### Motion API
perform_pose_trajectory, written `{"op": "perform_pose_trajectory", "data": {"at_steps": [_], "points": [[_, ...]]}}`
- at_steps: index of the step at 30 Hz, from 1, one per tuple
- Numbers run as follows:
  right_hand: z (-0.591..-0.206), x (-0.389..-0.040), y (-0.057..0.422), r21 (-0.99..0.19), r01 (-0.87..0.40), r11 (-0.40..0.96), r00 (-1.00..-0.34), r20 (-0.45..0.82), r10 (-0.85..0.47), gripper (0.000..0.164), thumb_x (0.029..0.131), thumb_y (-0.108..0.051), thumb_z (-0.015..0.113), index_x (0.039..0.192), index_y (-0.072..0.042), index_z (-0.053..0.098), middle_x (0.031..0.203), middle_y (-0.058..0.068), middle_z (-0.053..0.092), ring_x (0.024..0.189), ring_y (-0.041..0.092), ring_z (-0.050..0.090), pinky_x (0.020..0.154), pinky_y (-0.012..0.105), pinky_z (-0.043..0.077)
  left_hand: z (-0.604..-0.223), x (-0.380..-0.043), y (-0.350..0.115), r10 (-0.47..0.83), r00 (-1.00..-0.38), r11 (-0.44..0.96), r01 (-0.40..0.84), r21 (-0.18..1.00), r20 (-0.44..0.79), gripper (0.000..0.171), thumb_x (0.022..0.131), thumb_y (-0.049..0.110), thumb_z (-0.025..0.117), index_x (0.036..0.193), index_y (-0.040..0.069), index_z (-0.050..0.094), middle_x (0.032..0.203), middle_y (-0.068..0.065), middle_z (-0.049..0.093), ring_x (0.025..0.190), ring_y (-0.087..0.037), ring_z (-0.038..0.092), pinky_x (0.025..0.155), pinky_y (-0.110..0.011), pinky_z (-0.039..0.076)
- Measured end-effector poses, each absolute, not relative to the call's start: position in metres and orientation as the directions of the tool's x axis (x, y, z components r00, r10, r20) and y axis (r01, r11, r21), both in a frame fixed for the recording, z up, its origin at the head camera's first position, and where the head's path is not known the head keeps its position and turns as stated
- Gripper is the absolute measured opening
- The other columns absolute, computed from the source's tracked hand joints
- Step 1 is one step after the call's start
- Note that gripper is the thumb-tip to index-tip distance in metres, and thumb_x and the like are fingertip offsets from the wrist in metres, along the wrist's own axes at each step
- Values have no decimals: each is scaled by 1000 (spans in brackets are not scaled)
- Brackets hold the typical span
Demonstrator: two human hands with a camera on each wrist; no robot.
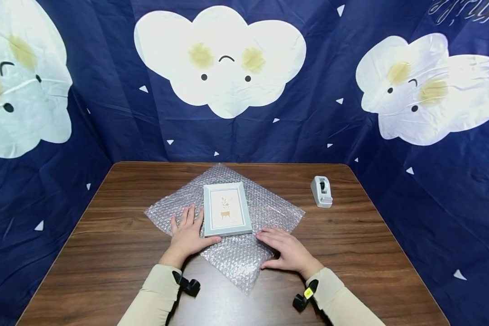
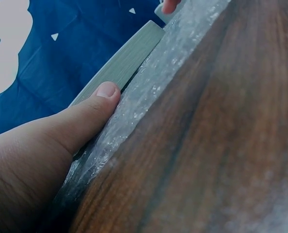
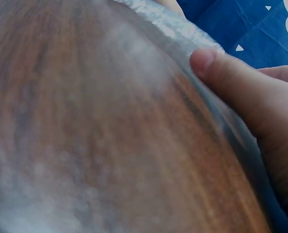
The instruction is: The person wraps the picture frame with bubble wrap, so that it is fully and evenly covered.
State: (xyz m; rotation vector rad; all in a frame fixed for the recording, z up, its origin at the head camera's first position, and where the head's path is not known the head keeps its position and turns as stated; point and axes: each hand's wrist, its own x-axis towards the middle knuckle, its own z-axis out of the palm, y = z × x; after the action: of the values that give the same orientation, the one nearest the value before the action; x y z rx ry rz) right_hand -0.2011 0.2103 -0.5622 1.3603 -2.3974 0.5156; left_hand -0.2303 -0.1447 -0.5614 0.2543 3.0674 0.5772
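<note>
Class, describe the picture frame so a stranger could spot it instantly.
On the brown wooden table, find the spread bubble wrap. The picture frame lies on it, beside the left hand. Unlike the clear bubble wrap, it has a pale blue-green border around a plant drawing.

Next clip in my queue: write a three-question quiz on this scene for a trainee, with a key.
1. Multiple choice: what lies directly under the picture frame?
a) a towel
b) bubble wrap
c) a cardboard tray
2. True or false: the tape dispenser stands on the bubble wrap.
3. Short answer: whose thumb lies by the picture frame's near edge, that of the left hand or the right hand?

Key: 1. b. 2. False; the tape dispenser stands on the table, apart from the bubble wrap. 3. The left hand's.
</note>
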Motion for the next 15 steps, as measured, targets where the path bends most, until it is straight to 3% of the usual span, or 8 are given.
{"op": "perform_pose_trajectory", "data": {"at_steps": [10, 15], "points": [[-560, -203, 220, -77, -898, 433, -400, 553, -731, 52, 91, -27, 71, 138, -5, 61, 137, 9, 64, 127, 36, 58, 104, 57, 45, -564, -232, -144, 168, -986, 916, 162, 367, 15, 131, 68, 91, 58, 162, 9, 20, 168, -22, 4, 154, -42, -2, 114, -70, -11], [-561, -202, 211, -58, -925, 376, -342, 558, -756, 46, 93, -31, 67, 133, -9, 66, 135, 9, 65, 127, 37, 58, 101, 60, 45, -564, -233, -146, 163, -986, 919, 160, 359, 21, 131, 68, 92, 58, 162, 9, 21, 168, -22, 5, 154, -42, -1, 114, -69, -11]]}}
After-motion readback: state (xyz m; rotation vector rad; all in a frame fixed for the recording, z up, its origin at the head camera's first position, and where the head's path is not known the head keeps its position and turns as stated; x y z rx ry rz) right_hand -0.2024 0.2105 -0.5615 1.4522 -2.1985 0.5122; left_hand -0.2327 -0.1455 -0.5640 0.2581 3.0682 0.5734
